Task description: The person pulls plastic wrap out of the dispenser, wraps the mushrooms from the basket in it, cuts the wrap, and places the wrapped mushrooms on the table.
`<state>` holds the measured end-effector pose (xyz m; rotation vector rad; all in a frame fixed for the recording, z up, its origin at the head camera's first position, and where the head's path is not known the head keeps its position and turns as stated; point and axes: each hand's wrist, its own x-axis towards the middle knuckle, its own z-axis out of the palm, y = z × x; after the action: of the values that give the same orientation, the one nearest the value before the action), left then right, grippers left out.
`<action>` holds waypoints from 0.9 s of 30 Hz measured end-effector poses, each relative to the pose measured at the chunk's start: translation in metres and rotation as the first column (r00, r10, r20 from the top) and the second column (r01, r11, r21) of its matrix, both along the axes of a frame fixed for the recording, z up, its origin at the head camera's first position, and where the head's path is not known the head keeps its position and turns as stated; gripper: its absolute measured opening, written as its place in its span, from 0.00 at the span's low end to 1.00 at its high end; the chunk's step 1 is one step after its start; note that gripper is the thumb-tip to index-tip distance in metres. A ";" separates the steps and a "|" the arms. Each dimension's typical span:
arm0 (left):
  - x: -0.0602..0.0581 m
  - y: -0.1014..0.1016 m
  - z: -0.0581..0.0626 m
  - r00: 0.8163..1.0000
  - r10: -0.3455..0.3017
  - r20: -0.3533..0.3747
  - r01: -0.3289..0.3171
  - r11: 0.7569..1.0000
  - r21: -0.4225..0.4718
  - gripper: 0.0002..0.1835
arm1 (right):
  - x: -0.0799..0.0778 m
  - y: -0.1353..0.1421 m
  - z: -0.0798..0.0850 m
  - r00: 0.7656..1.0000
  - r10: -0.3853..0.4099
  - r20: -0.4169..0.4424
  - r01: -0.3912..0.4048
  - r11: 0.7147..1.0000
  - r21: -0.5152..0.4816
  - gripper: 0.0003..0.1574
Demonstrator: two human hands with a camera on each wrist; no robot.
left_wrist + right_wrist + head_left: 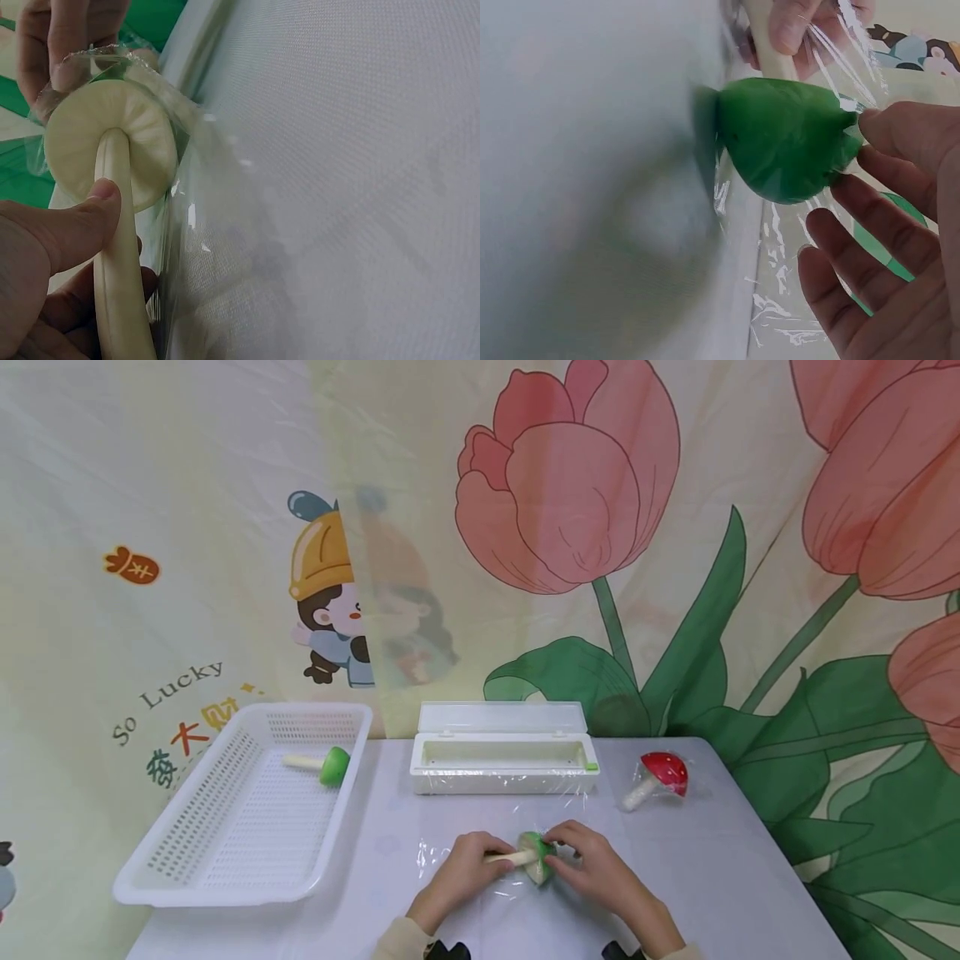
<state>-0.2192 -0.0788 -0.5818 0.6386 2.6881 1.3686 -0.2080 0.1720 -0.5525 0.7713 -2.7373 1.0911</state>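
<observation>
A toy mushroom with a green cap point(534, 843) and a pale stem point(120, 247) lies sideways low over the middle of the table. My left hand point(467, 867) pinches the stem between thumb and fingers. At the cap's far side, my right hand point(600, 870) pinches clear cling film point(851, 112) with thumb and forefinger, its other fingers loosely spread. The film covers part of the cap in the right wrist view, and its wrinkled sheet point(191, 217) hangs beside the stem in the left wrist view.
Behind the hands stands a white cling film box point(502, 782) with its lid raised. A red-capped mushroom point(666, 772) wrapped in film lies at the right. On the left, a white perforated basket point(225, 893) holds another green-capped mushroom point(334, 767). A printed curtain point(405, 443) hangs behind the table.
</observation>
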 end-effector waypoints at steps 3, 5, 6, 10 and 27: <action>-0.001 0.001 0.000 1.000 -0.002 0.003 0.002 1.000 -0.005 0.08 | 0.000 -0.001 -0.003 1.000 0.020 0.009 -0.020 1.000 0.012 0.19; -0.001 0.001 0.000 1.000 -0.003 0.000 0.003 1.000 -0.004 0.08 | 0.000 -0.001 -0.003 0.999 0.028 0.024 -0.029 0.999 0.024 0.21; 0.000 0.001 0.001 1.000 -0.004 -0.003 0.004 1.000 -0.001 0.08 | -0.001 -0.002 -0.002 0.999 0.032 0.032 -0.033 0.999 0.032 0.22; -0.001 0.000 0.002 1.000 -0.009 -0.012 0.009 1.000 0.005 0.09 | -0.002 -0.004 0.000 0.998 0.042 0.042 -0.045 0.996 0.074 0.24; 0.034 -0.086 0.022 0.998 0.037 -0.052 -0.048 0.972 -0.231 0.15 | -0.005 -0.008 0.004 0.999 0.011 0.043 -0.018 0.987 0.158 0.26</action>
<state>-0.1847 -0.1651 -0.5602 0.6007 2.8548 1.0357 -0.2128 0.1642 -0.5487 0.7977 -2.8861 0.9104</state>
